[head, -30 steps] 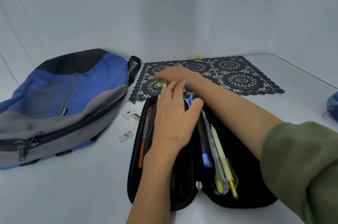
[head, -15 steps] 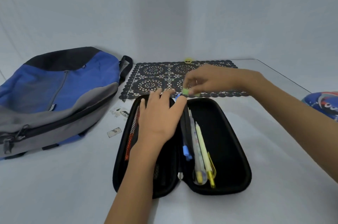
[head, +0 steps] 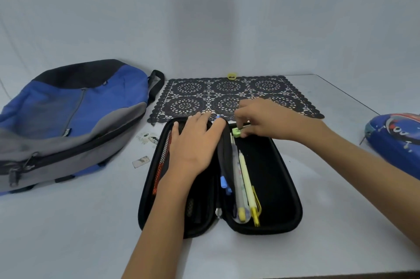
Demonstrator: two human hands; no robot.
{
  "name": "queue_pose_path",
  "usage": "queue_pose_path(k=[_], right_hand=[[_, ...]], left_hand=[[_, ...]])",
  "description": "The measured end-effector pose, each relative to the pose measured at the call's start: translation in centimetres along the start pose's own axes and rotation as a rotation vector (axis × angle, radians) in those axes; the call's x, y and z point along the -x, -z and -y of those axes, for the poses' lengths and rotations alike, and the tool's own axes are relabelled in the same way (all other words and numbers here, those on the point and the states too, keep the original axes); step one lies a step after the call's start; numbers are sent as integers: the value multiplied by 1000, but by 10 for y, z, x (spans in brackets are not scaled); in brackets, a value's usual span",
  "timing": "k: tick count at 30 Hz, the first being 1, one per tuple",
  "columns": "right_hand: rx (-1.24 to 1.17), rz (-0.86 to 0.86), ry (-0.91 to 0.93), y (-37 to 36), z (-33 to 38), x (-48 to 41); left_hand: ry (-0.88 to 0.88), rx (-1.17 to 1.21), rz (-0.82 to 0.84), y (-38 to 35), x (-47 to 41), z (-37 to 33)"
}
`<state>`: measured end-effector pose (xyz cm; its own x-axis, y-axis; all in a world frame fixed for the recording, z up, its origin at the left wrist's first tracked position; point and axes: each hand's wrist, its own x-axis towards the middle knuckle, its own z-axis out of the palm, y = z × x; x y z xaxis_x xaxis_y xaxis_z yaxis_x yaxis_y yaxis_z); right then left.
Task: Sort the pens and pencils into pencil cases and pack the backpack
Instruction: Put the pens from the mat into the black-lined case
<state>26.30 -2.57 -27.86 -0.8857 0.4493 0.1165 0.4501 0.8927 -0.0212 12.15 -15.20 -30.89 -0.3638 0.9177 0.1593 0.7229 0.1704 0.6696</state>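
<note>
While the black pencil case (head: 278,176) lies unzipped and spread flat on the white table (head: 68,233), near the middle, its right half holds a yellow pen (head: 247,185), a clear pen (head: 237,178) with a yellow end and a blue pen (head: 225,184), all lying lengthwise against the spine. An orange pencil (head: 162,165) shows through the mesh pocket of the left half. On that left half rests the left hand (head: 193,142), palm down with its fingers straight, gripping nothing. At the far end of the right half, the right hand (head: 266,119) pinches a small green eraser (head: 237,132) between thumb and fingertips; dark marks on the eraser's face are too small to read. Left of the case lie a pale scrap (head: 141,161) and some small stickers (head: 148,138), and beyond them a blue, grey and black backpack (head: 68,115) lies on its side with its zips closed. Its small dark tag (head: 67,132) carries white lettering that cannot be made out. At the right edge sits a blue pencil case (head: 395,137) printed with a cartoon figure. Just past the open case lies a black lace mat (head: 188,94), with a yellow sharpener (head: 231,76) at its far edge.
</note>
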Motion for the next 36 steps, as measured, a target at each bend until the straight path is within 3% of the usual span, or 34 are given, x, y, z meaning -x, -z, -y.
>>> queue_pose_path(k=[4, 8, 11, 14, 21, 36], right_hand=[[4, 39, -34, 0, -4, -3], [-314, 122, -80, 12, -13, -10], [-449, 21, -168, 14, -32, -24], [-337, -77, -271, -1, -59, -53], [-158, -48, -465, -35, -102, -118], [-258, -12, -569, -47, -151, -220]], left_hand=[[7, 13, -10, -1, -1, 0], [13, 14, -17, -1, 1, -1], [16, 18, -21, 0, 2, -2], [18, 31, -38, -1, 4, -4], [21, 39, -44, -2, 6, -5], [87, 80, -36, -5, 13, -12]])
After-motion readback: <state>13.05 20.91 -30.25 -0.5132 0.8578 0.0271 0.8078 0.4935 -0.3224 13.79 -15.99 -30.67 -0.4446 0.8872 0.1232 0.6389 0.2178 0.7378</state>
